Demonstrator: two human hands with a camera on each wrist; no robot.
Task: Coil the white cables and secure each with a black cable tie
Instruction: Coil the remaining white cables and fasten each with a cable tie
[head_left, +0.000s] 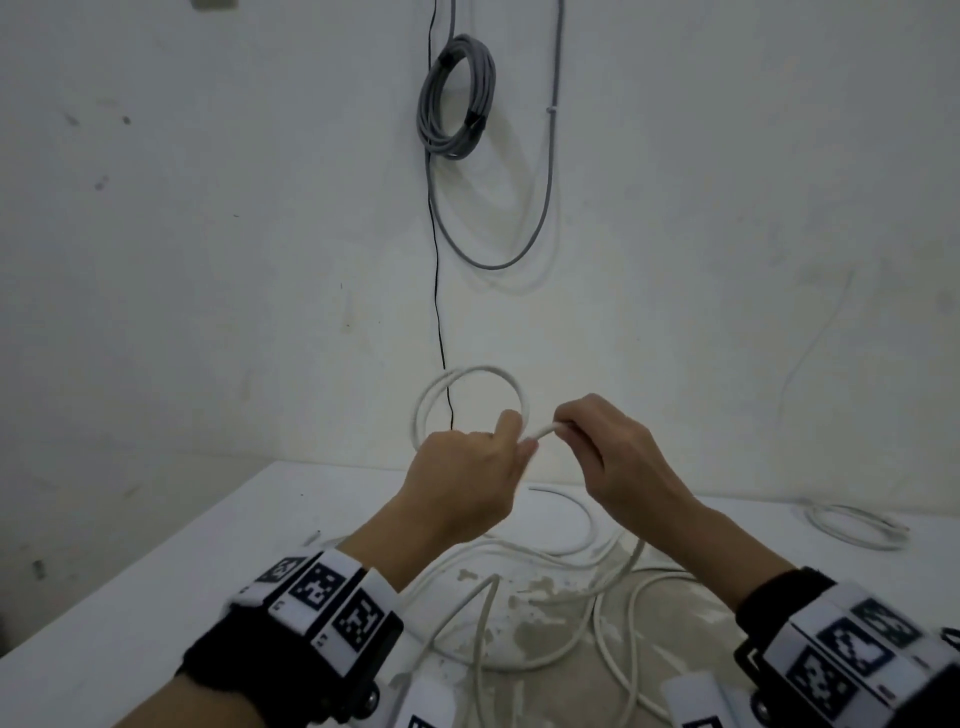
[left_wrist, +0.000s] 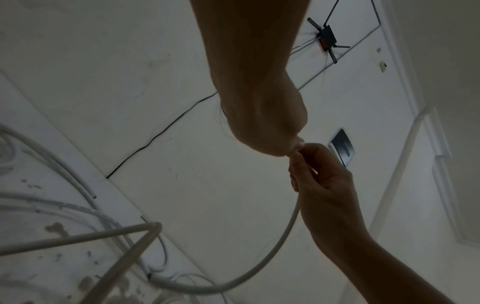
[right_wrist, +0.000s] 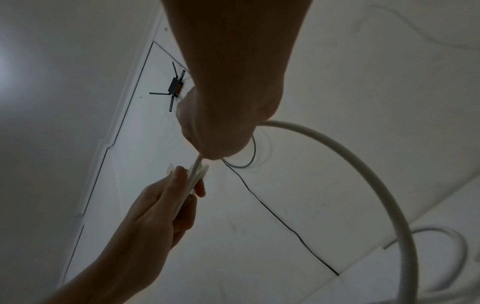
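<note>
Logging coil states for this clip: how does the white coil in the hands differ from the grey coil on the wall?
The white coil is held up by the left hand, with the right hand feeding cable; the grey coil hangs on the wall. The white coil has few loops and no tie; the grey coil has many, bound with dark wraps. Both are round.

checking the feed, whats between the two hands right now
A short stretch of white cable bridges the small gap from the left hand, which holds the coil, to the right hand. The head view shows it.
</note>
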